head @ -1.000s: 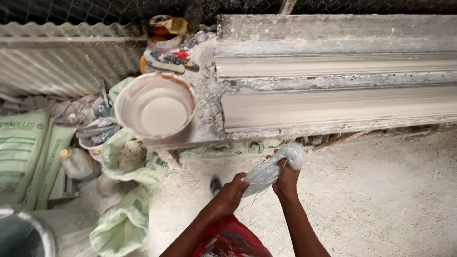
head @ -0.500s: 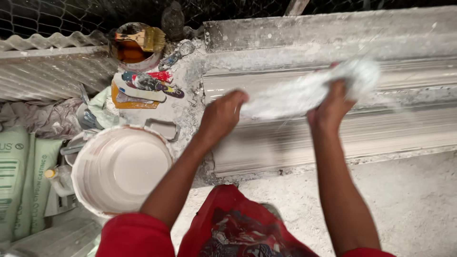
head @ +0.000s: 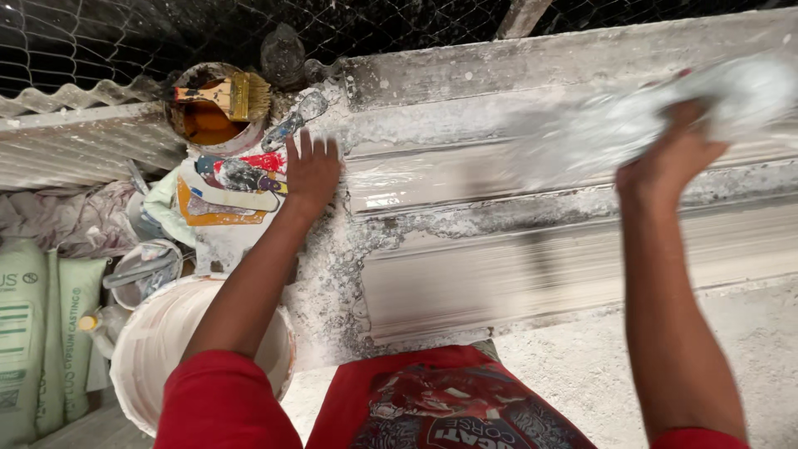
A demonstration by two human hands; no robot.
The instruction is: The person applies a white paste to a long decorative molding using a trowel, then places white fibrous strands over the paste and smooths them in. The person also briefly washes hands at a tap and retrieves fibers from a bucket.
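Wire mesh (head: 100, 41) closes off the dark background, and below it a long workbench (head: 332, 274) crusted with white plaster runs across the view. On the bench lies a long plaster moulding (head: 532, 266) with stepped ridges, its near end wet and glossy.

The left hand (head: 312, 170) lies flat on the bench just beside the end of the moulding, fingers spread and palm down, gripping nothing. The right hand (head: 669, 158) is raised over the far part of the moulding, closed around a bunch of whitish fibre (head: 665, 116) that trails off to both sides; the bunch is blurred, so its exact shape cannot be told.

Left of the left hand sits a small tin (head: 208, 120) of orange-brown liquid with a paintbrush (head: 229, 93) resting across its rim. Beside that lie paint-smeared scrapers (head: 229, 187). A large white bucket (head: 137, 353) stands at the near left corner of the bench, partly hidden by the red sleeve (head: 220, 403). Pale green sacks (head: 37, 324) lean at the left edge.
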